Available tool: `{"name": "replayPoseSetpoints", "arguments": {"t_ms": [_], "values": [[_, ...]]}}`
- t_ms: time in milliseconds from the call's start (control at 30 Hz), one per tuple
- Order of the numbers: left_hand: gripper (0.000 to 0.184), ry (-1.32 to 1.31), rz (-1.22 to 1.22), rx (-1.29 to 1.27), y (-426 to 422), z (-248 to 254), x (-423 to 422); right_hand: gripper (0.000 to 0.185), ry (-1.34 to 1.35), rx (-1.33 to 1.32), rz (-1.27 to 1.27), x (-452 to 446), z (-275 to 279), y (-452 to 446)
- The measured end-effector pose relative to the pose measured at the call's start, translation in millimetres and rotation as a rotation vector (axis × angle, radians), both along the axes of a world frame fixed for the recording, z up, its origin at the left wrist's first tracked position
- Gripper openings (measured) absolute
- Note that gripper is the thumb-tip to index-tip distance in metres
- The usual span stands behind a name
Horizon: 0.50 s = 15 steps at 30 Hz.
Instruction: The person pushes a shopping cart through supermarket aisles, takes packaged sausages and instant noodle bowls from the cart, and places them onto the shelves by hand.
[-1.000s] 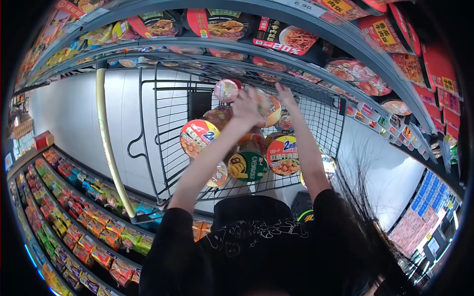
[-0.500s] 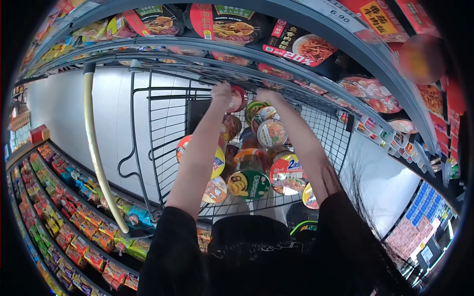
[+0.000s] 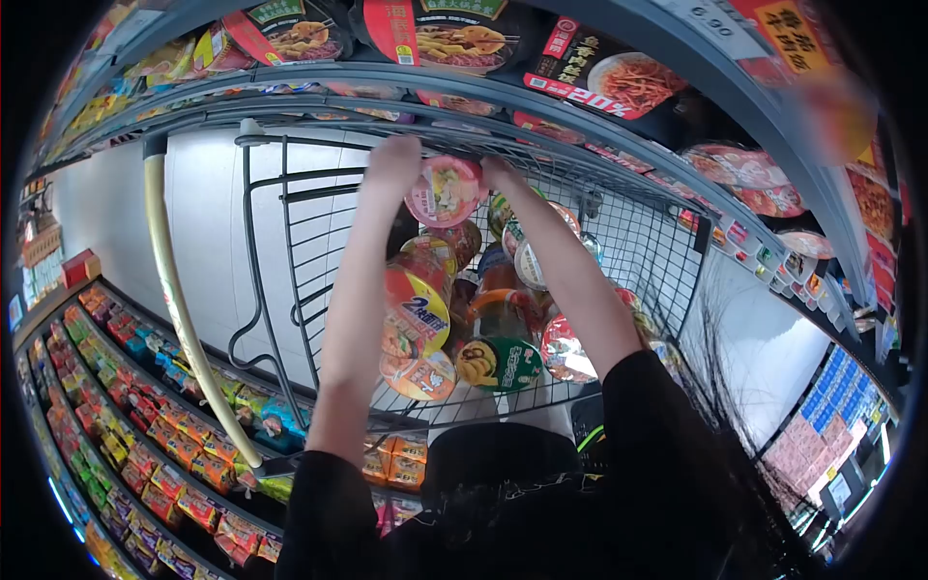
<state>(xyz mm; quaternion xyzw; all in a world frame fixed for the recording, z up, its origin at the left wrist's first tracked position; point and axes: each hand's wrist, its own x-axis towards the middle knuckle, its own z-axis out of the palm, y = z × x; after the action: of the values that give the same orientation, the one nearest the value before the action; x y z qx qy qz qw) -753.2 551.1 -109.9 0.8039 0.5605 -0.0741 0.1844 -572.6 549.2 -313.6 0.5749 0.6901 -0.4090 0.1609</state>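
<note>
A pink-lidded instant noodle cup (image 3: 447, 193) is held above the far part of the wire shopping cart (image 3: 667, 253), its lid tilted toward me. My left hand (image 3: 394, 162) grips its left side, somewhat blurred. At the opposite edge, my right hand (image 3: 498, 174) has its fingers curled against the cup, the tips mostly hidden. Below, several noodle cups lie heaped in the cart: a green one (image 3: 498, 362) near the front, a red-and-yellow one (image 3: 418, 314) partly behind my left forearm, and a red-and-white one (image 3: 567, 348) beside my right forearm.
Shelves (image 3: 464, 87) of boxed self-heating meals (image 3: 604, 77) arch close over the cart's far side. The cart's pale handle bar (image 3: 179, 290) stands to the left. Beyond it, a low shelf of bagged snacks (image 3: 164, 416) runs along the white floor (image 3: 208, 213).
Both hands have shifted left, and the pink cup has turned so its lid faces me more. My right hand has come to the cup's edge. The view has moved slightly.
</note>
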Motion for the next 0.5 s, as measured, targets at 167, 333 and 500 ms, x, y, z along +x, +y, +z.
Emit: {"name": "replayPoseSetpoints", "arguments": {"t_ms": [167,333,500], "values": [[0.021,-0.663,0.430,-0.307,-77,156,-1,0.023,0.070,0.241,-0.071,-2,104,-25],[0.024,-0.724,0.493,-0.489,-146,161,49,0.032,0.344,0.452,-0.090,38,212,-49],[0.019,-0.764,0.484,-0.337,-150,71,110,0.019,0.615,0.462,-0.424,83,338,-92]]}}
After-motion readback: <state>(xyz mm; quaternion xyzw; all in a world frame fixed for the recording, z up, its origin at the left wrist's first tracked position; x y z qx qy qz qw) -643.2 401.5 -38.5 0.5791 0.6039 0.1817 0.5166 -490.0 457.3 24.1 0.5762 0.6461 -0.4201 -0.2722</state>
